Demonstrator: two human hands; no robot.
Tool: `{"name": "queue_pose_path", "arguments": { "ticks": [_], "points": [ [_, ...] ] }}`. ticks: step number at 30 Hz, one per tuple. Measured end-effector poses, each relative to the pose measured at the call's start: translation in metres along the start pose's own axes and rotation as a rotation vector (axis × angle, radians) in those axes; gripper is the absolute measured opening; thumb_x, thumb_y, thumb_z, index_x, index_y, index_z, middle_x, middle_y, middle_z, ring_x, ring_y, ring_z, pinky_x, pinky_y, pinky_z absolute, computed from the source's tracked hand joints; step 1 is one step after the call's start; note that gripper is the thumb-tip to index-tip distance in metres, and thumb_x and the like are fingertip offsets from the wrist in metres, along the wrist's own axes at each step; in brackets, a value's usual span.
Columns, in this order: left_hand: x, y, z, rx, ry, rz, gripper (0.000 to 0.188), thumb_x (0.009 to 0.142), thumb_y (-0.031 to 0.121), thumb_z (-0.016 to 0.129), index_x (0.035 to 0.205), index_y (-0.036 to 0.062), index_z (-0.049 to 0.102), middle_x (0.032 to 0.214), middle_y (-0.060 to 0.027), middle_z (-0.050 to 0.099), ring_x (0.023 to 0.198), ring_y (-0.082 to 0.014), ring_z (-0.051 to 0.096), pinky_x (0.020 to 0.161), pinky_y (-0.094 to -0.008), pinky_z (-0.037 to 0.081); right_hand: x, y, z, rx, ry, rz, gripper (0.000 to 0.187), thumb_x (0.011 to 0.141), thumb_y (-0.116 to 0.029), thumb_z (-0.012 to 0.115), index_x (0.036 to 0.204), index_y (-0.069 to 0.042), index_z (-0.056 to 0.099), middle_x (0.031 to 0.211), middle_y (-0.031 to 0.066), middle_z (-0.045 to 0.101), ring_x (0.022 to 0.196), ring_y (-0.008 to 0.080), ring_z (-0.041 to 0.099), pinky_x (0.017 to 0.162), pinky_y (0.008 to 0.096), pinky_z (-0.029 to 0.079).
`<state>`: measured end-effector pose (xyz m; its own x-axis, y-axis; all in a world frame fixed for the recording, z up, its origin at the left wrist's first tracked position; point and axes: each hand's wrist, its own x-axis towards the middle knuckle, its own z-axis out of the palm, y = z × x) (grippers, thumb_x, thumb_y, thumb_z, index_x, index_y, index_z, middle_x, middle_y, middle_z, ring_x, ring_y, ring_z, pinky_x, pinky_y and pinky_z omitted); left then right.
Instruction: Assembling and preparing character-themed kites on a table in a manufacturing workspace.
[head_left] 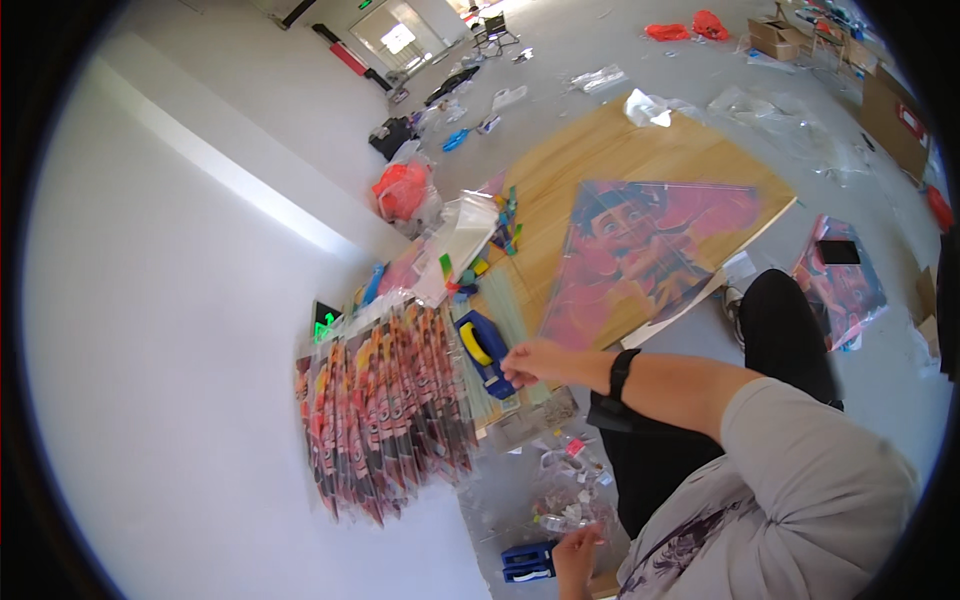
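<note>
My right hand (532, 364), a black band on its wrist, reaches across to the near end of a blue tape dispenser (484, 352) with a yellow core. Its fingers are pinched together there; whatever lies between them is too small to see. Low in the picture, my left hand (577, 556) has curled fingers, their contents unclear. Beside it on the floor sits a second blue tape dispenser (528, 562). A pink triangular sheet printed with a cartoon figure (640, 250), like a kite, lies flat on the wooden board (545, 150).
Many plastic-sleeved printed pieces (385, 400) overlap at the board's left, near the white wall (180, 330). Coloured strips (508, 222) and white sheets (465, 232) lie behind the dispenser. A dark phone (838, 252) rests on another printed sheet (845, 300) at right. Scraps (570, 490) litter the floor.
</note>
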<state>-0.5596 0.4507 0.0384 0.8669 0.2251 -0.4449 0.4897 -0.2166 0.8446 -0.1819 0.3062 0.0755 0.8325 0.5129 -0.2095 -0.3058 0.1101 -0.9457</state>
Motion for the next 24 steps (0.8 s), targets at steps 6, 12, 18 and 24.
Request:
{"name": "queue_pose_path", "arguments": {
  "ticks": [6,12,18,24],
  "points": [
    [0.028,0.106,0.045,0.049,0.086,0.197,0.025,0.096,0.018,0.072,0.11,-0.0022,0.077,0.083,-0.0052,0.075,0.073,-0.0089,0.067,0.068,-0.0229,0.049,-0.118,-0.16,-0.076,0.112,0.089,-0.457,0.026,0.107,-0.024,0.051,0.115,-0.007,0.068,0.103,-0.0001,0.072,0.086,0.0091,0.068,0.08,0.026,0.054],
    [0.048,0.198,0.137,0.035,-0.121,0.572,0.035,0.096,0.013,0.072,0.128,0.0003,0.07,0.084,-0.0048,0.075,0.076,-0.0068,0.067,0.069,-0.0211,0.048,-0.304,-0.297,-0.113,-0.22,0.154,-0.86,0.027,0.105,-0.019,0.05,0.115,-0.004,0.069,0.111,0.0082,0.074,0.091,0.0148,0.072,0.082,0.0273,0.052],
    [0.052,0.221,0.222,-0.212,-0.546,0.627,0.044,0.095,0.017,0.075,0.136,0.0028,0.065,0.083,-0.008,0.075,0.074,-0.0083,0.066,0.07,-0.0256,0.052,-0.419,-0.319,-0.117,-0.445,0.25,-1.041,0.038,0.109,-0.027,0.043,0.119,0.002,0.065,0.106,0.014,0.073,0.088,0.0205,0.071,0.079,0.0319,0.053],
    [0.041,0.296,0.223,0.365,-0.278,0.898,0.031,0.096,0.019,0.069,0.124,0.0066,0.07,0.09,-0.0124,0.072,0.076,-0.0188,0.066,0.073,-0.0335,0.053,-0.449,-0.3,-0.141,-0.547,0.153,-0.89,0.039,0.098,-0.001,0.04,0.128,0.0,0.065,0.118,0.0123,0.072,0.095,0.0183,0.07,0.083,0.0293,0.053]
  ]
}}
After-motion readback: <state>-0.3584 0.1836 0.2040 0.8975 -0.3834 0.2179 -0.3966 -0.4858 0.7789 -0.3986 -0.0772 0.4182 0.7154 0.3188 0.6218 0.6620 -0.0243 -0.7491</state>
